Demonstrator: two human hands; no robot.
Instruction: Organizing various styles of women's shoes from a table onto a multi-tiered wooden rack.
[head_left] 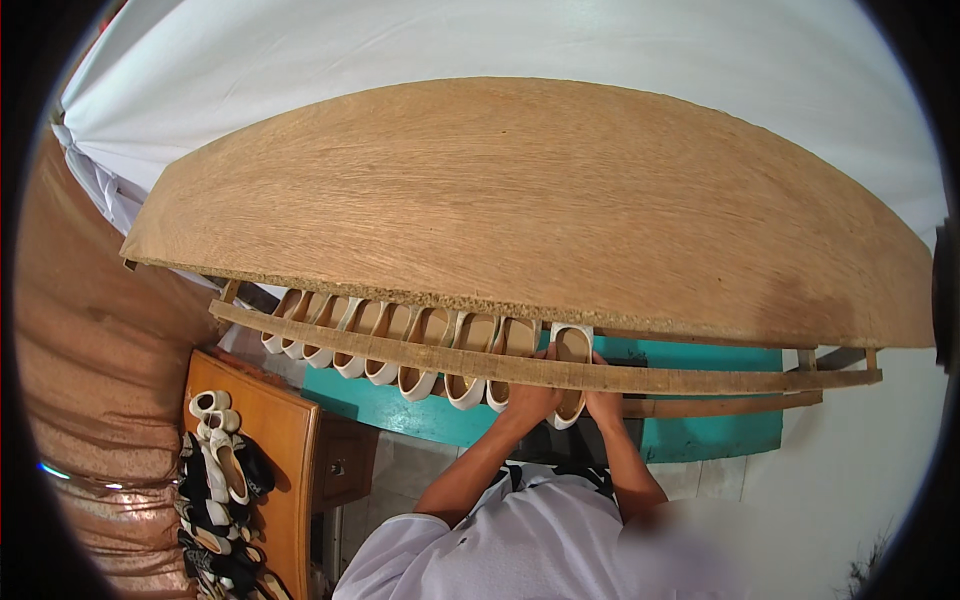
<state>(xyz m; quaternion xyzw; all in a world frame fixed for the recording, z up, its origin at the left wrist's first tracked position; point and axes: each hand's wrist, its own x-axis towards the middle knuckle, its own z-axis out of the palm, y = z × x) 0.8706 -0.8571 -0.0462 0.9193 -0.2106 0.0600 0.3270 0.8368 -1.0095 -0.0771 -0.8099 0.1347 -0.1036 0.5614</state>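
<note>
A white slip-on shoe with a tan insole stands toe toward me on the lower slatted shelf, at the right end of a row. My left hand is closed on its left side, and my right hand grips its right side. The front wooden slat crosses over the shoe and hides some of my fingers. Several similar white shoes line the shelf to the left, toes pointing my way, their heels partly under the board.
A broad wooden board forms the rack's top. Below lies a teal surface. At the left, an orange-brown wooden desk carries several black and white shoes. White cloth hangs behind; brown drapery hangs at the left.
</note>
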